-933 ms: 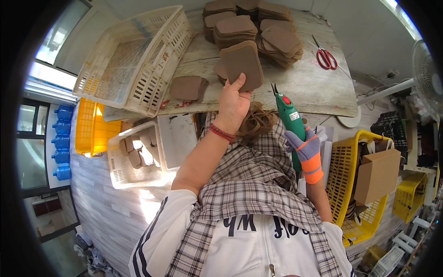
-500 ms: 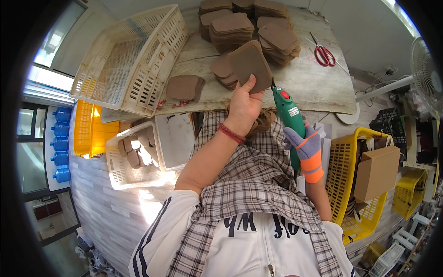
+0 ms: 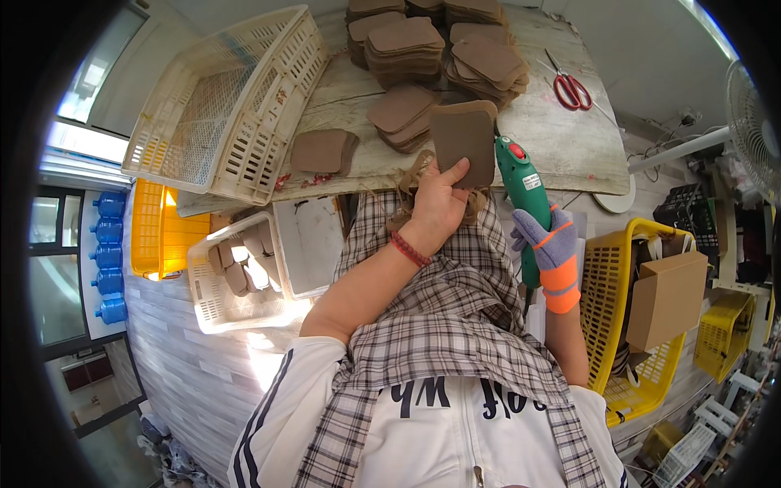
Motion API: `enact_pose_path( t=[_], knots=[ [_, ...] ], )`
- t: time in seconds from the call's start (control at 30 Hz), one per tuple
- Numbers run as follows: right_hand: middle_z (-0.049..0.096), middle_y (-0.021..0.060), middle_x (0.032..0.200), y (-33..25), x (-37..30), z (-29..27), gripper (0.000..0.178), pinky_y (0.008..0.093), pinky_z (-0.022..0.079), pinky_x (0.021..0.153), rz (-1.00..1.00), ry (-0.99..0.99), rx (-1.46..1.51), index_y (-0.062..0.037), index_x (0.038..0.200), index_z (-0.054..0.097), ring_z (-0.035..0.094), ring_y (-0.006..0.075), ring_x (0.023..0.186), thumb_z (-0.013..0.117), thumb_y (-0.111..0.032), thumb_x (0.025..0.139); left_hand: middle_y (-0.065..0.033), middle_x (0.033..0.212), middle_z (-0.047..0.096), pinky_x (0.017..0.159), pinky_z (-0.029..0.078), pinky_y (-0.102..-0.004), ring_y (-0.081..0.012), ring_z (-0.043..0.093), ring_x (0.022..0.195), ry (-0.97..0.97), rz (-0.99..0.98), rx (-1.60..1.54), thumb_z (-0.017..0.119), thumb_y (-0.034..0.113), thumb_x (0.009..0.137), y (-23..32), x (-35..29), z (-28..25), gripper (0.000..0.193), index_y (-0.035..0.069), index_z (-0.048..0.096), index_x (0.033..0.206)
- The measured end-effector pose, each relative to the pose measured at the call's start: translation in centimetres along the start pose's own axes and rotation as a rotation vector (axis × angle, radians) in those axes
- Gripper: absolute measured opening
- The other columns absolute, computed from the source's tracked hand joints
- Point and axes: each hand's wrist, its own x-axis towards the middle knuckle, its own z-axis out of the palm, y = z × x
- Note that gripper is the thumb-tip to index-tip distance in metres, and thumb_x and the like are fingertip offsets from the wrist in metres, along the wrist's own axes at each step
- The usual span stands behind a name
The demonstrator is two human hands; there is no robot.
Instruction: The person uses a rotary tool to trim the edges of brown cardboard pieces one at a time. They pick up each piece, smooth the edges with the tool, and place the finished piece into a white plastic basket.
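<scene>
My left hand [image 3: 442, 198] is closed on a flat brown rounded pad [image 3: 464, 134], thumb over its near edge, held up over the table's front edge. In my right hand [image 3: 553, 244], gloved in grey and orange, is a green handheld power tool [image 3: 518, 172] with a red switch. The tool points away from me, its thin dark tip beside the pad's right edge; I cannot tell if it touches. Just behind the pad lies a small stack of similar brown pads [image 3: 403, 114]. Another small stack [image 3: 324, 151] sits to the left, near the front edge.
Taller pad stacks [image 3: 404, 50] stand at the back of the worn table [image 3: 561, 154]. Red-handled scissors [image 3: 572, 92] lie at right, a white plastic crate [image 3: 244, 114] at left. Below are a white basket of brown pieces [image 3: 215, 301] and a yellow basket holding a cardboard box [image 3: 669, 301].
My left hand has shifted slightly right and nearer with the pad, which is turned more upright. My right hand and the power tool have moved a little to the right.
</scene>
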Motion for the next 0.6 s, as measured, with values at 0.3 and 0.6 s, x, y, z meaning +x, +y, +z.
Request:
enact_pose_path(
  t=[0.3, 0.6],
  knots=[
    [0.061, 0.0035, 0.070, 0.0, -0.3, -2.2, 0.037, 0.0202, 0.045, 0.049, 0.037, -0.068, -0.116, 0.0016, 0.104, 0.056, 0.055, 0.0074, 0.054, 0.074, -0.017, 0.078, -0.0073, 0.107, 0.063, 0.083, 0.052, -0.0317, -0.0173, 0.062, 0.094, -0.074, -0.011, 0.336, 0.059, -0.003, 0.084, 3.2, -0.5, -1.8, 0.030, 0.003, 0.056, 0.113],
    [0.062, 0.0031, 0.076, -0.4, -2.1, -2.6, 0.044, 0.0208, 0.046, 0.050, 0.126, -0.171, -0.263, 0.0016, 0.107, 0.055, 0.056, 0.0070, 0.058, 0.077, -0.019, 0.075, -0.0067, 0.108, 0.063, 0.084, 0.049, -0.0252, -0.0123, 0.061, 0.093, -0.174, -0.071, 0.858, 0.060, -0.005, 0.081, 8.6, -0.4, -3.2, 0.040, -0.001, 0.054, 0.120]
  ],
)
